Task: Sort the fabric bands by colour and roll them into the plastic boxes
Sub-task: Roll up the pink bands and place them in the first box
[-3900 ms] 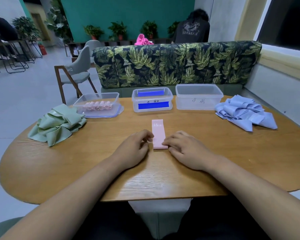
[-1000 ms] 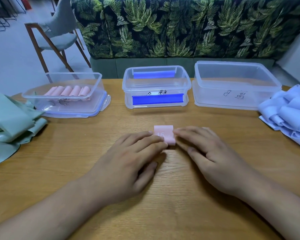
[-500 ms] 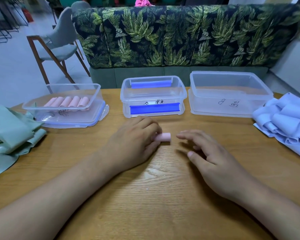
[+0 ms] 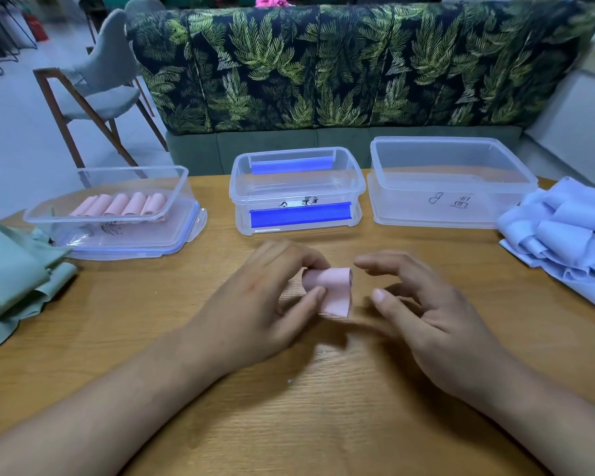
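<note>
My left hand (image 4: pixel 255 304) pinches a rolled pink band (image 4: pixel 334 290) between thumb and fingers, just above the table's middle. Its loose end hangs down. My right hand (image 4: pixel 423 314) hovers beside the roll with fingers loosely spread, not touching it. At the back left, a clear plastic box (image 4: pixel 182 182) sitting on its lid holds several pink rolls (image 4: pixel 121 204). The middle box (image 4: pixel 298 194) with blue clips and the right box (image 4: pixel 450 182) marked "B" hold no bands. Green bands (image 4: pixel 11 276) lie piled at the left, light blue bands (image 4: pixel 564 235) at the right.
The wooden table (image 4: pixel 323 407) has a rounded front edge. A leaf-patterned sofa (image 4: pixel 340 63) stands directly behind the boxes. A grey chair with wooden legs (image 4: pixel 97 84) is on the floor at the back left.
The flat pink band got rolled up from its near end toward the boxes. My left hand has now lifted the roll off the table, and my right hand has let go.
</note>
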Demonstrator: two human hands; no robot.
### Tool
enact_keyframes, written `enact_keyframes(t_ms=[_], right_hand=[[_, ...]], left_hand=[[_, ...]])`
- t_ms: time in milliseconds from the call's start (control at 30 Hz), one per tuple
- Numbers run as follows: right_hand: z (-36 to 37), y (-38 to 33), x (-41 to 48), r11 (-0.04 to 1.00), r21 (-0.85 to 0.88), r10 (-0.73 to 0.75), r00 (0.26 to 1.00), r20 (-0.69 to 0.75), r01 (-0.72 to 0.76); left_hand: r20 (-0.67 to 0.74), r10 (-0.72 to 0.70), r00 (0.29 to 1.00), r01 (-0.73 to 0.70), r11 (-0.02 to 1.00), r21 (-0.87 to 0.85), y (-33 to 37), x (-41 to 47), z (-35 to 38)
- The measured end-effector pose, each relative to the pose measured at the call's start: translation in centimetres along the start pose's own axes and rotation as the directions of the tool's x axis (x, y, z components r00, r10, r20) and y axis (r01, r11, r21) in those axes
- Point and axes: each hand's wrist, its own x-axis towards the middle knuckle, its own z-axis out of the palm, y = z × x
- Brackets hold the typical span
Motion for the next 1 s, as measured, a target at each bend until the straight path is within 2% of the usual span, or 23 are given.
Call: enact_keyframes(t_ms=[133, 233, 400, 533, 600, 633, 667, 700, 733, 767, 833, 867, 1000], right_hand=[[-0.3, -0.5, -0.2, 0.938, -0.195, -0.295, 0.955, -0.011, 0.288], [-0.3, -0.5, -0.2, 0.854, -0.341, -0.399, 0.915, 0.054, 0.392], [-0.2, -0.6, -0.2, 0.847, -0.402, -0.37, 0.929, 0.028, 0.349], [-0.2, -1.3, -0.3, 0.863, -0.419, -0.319, 0.948, -0.014, 0.284], [-0.1, -1.8, -0.5, 0.941, -0.313, -0.164, 0.982, -0.095, 0.127], [-0.1, -2.1, -0.5, 0.987, -0.161, -0.021, 0.992, -0.124, 0.001], [0.1, -2.4, -0.4, 0.988, 0.068, 0.142, 0.984, -0.104, -0.136], [0.2, -2.5, -0.3, 0.915, 0.322, 0.269, 0.962, -0.036, -0.244], [0.5, -2.5, -0.2, 0.793, 0.522, 0.346, 0.937, 0.039, -0.314], [0.8, -2.4, -0.2, 0.662, 0.655, 0.397, 0.911, 0.107, -0.365], [1.3, -2.5, -0.2, 0.465, 0.78, 0.435, 0.876, 0.211, -0.419], [1.4, -2.6, -0.2, 0.421, 0.798, 0.435, 0.868, 0.239, -0.431], [1.7, -2.9, -0.4, 0.388, 0.799, 0.436, 0.855, 0.28, -0.46]], left_hand=[[-0.005, -0.016, 1.0, 0.016, 0.997, -0.075, 0.4, -0.3, 0.2], [0.045, -0.15, 0.988, 0.156, 0.955, -0.253, 1.5, -0.5, 0.0], [0.132, -0.272, 0.953, 0.302, 0.861, -0.408, 2.7, -0.3, 0.4], [0.136, -0.31, 0.941, 0.334, 0.784, -0.523, 3.4, -0.1, 0.5], [0.144, -0.33, 0.933, 0.346, 0.713, -0.61, 3.2, 0.0, 0.2], [0.15, -0.327, 0.933, 0.345, 0.698, -0.627, 3.1, -0.1, 0.1], [0.136, -0.315, 0.939, 0.33, 0.719, -0.612, 2.9, -0.2, 0.2], [0.102, -0.3, 0.948, 0.303, 0.767, -0.566, 2.8, -0.3, 0.3], [0.06, -0.274, 0.96, 0.268, 0.827, -0.495, 2.8, -0.6, 0.4], [0.021, -0.228, 0.973, 0.216, 0.882, -0.42, 2.9, -0.7, 0.5], [-0.025, -0.095, 0.995, 0.085, 0.959, -0.271, 3.1, -0.8, 0.9], [-0.037, -0.039, 0.999, 0.03, 0.977, -0.209, 3.2, -0.7, 1.1], [-0.139, 0.035, 0.99, -0.049, 0.994, -0.098, 3.4, -0.4, 1.5]])
